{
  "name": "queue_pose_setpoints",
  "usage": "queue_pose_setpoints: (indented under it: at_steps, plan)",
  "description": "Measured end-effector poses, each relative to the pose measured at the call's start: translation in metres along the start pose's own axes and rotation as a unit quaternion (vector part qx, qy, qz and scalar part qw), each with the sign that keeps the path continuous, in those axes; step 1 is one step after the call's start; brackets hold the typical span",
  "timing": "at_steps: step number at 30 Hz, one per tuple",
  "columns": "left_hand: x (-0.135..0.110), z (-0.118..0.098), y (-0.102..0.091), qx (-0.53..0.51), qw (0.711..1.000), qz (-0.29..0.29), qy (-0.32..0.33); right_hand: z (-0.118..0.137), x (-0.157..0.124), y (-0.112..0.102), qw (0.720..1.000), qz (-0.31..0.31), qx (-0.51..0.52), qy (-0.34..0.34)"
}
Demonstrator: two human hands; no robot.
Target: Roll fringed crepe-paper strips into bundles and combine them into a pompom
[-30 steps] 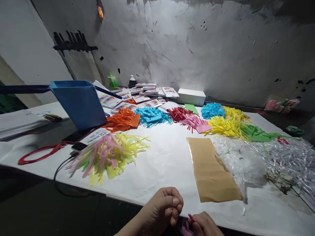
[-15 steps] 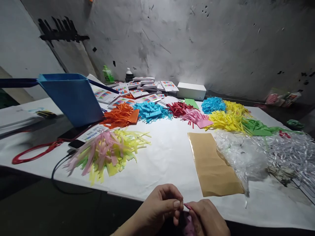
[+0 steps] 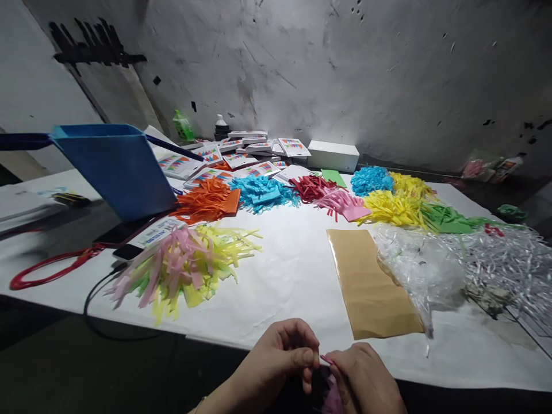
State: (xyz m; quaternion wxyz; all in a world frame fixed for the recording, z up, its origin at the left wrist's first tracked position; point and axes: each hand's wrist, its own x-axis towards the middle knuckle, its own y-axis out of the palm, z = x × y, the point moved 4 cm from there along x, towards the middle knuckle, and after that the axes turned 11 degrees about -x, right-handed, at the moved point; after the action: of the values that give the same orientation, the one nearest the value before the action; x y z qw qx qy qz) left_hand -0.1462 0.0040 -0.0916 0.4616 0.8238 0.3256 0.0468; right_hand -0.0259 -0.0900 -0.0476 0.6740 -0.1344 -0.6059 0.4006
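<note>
At the table's near edge, my right hand (image 3: 366,376) pinches a pink tissue-paper tassel (image 3: 333,398). Its twisted tip pokes out past my thumb, and the rest hangs down, partly covered by the hand. Close beside it on the left, my left hand (image 3: 287,362) is closed, with the thumb pressed to curled fingers. Whatever those fingers grip is too small to make out. A brown paper sheet (image 3: 371,287) lies just beyond my right hand. Pink, yellow and green paper tassels (image 3: 185,267) form a loose heap to the left.
Fringed paper bundles in orange (image 3: 207,201), blue (image 3: 263,192), pink (image 3: 342,204) and yellow (image 3: 394,208) cross the white table (image 3: 280,276). A blue bin (image 3: 118,172), red scissors (image 3: 52,270), printed packs (image 3: 254,155), clear plastic (image 3: 418,264) and silvery strands (image 3: 513,264) lie around.
The camera view has shifted slightly, so everything sits a little higher and further left. My hands keep nearly the same pose around the pink tassel.
</note>
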Motion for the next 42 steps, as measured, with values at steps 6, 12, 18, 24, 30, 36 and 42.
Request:
queue_pose_setpoints:
  at_steps: [6, 12, 18, 24, 30, 36, 42]
  plan:
    - [-0.004, -0.005, 0.004, 0.044, 0.999, -0.004, 0.014, 0.000, 0.007, -0.007, 0.993, 0.043, -0.057, -0.090]
    - [-0.015, -0.014, 0.011, 0.147, 0.988, -0.024, 0.029, -0.002, 0.010, -0.014, 0.976, 0.082, -0.122, -0.164]
    - [-0.027, -0.027, 0.016, 0.392, 0.915, 0.010, 0.099, -0.004, 0.013, -0.011, 0.983, 0.109, -0.072, -0.129]
    - [-0.030, -0.030, 0.025, 0.455, 0.883, 0.035, 0.107, 0.000, 0.015, -0.011, 0.990, 0.072, -0.029, -0.115]
    - [-0.029, -0.028, 0.027, 0.477, 0.869, 0.039, 0.124, 0.002, 0.011, -0.012, 0.991, 0.056, -0.064, -0.104]
    - [-0.032, -0.028, 0.035, 0.507, 0.845, 0.083, 0.147, 0.003, 0.006, -0.007, 0.994, 0.044, -0.052, -0.088]
    - [-0.033, -0.024, 0.037, 0.517, 0.836, 0.092, 0.159, 0.001, -0.008, 0.002, 0.999, 0.013, -0.020, -0.034]
